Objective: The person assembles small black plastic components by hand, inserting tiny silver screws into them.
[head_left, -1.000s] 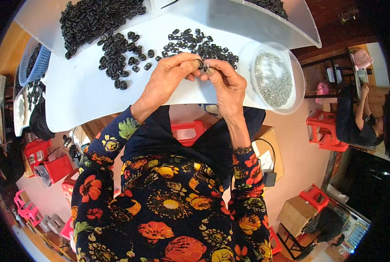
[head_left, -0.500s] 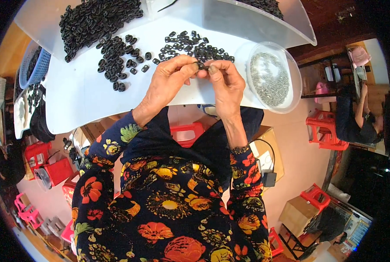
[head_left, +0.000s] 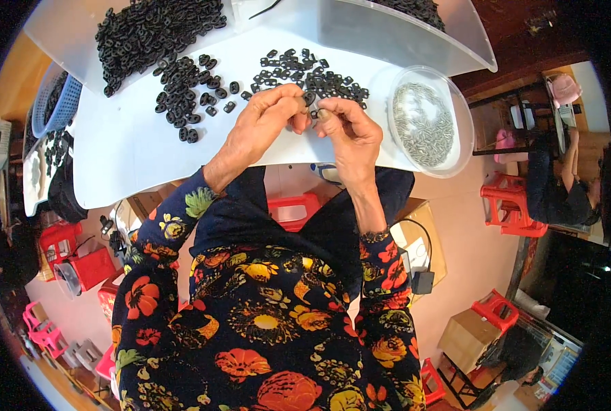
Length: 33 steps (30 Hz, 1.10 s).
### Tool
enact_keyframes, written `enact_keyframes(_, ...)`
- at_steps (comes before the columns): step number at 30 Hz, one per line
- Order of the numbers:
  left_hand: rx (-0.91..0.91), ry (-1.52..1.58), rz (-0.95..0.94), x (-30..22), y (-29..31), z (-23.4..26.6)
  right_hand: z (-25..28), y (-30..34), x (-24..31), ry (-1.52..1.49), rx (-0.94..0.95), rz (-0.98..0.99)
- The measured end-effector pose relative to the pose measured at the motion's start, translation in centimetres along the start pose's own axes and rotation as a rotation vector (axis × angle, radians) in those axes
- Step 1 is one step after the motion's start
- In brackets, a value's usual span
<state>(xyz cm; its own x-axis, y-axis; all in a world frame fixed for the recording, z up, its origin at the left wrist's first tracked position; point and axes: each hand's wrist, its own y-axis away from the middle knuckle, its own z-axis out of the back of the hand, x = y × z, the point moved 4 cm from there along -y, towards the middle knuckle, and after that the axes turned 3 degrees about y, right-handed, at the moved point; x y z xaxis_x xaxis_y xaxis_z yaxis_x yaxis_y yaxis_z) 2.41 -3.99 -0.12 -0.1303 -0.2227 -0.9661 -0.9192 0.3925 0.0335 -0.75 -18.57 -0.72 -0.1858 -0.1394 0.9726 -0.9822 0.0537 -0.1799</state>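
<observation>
My left hand (head_left: 268, 123) is closed in a pinch on a small black oval part (head_left: 309, 98) above the white table. Close beside it, my right hand (head_left: 350, 133) pinches a second small black piece (head_left: 314, 114), mostly covered by the fingertips. The two pieces look slightly apart. Just beyond my hands lies a loose group of small black parts with holes (head_left: 291, 67). A heap of black oval two-holed parts (head_left: 179, 99) spreads to the left. Right of my hands stands a clear round tub (head_left: 464, 130) holding many small metal pins (head_left: 425, 133).
Translucent bins (head_left: 401, 34) with black parts line the table's far side. A blue basket (head_left: 45, 103) sits at the left. Below are a red stool (head_left: 295, 211) and a cardboard box (head_left: 428, 233). Another person (head_left: 569, 195) sits far right.
My hands have drawn slightly apart at the fingertips, and the black pieces, close together before, now show a small gap. The right fingertips have shifted a little left and nearer.
</observation>
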Motion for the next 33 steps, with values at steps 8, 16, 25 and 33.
enact_keyframes(8,0.018,-0.280,-0.019,-0.2,-0.3,0.0,-0.1,0.0,0.1,0.069,-0.016,0.022)
enact_keyframes(16,0.034,-0.229,0.004,-0.8,-0.9,0.2,0.1,0.0,0.0,0.091,-0.036,0.029)
enact_keyframes(25,0.052,0.357,0.203,1.8,-1.1,0.4,-0.3,-0.1,0.3,-0.008,-0.016,0.050)
enact_keyframes(33,0.057,0.407,0.188,1.8,-1.1,0.4,0.0,-0.1,0.2,0.054,-0.046,0.061)
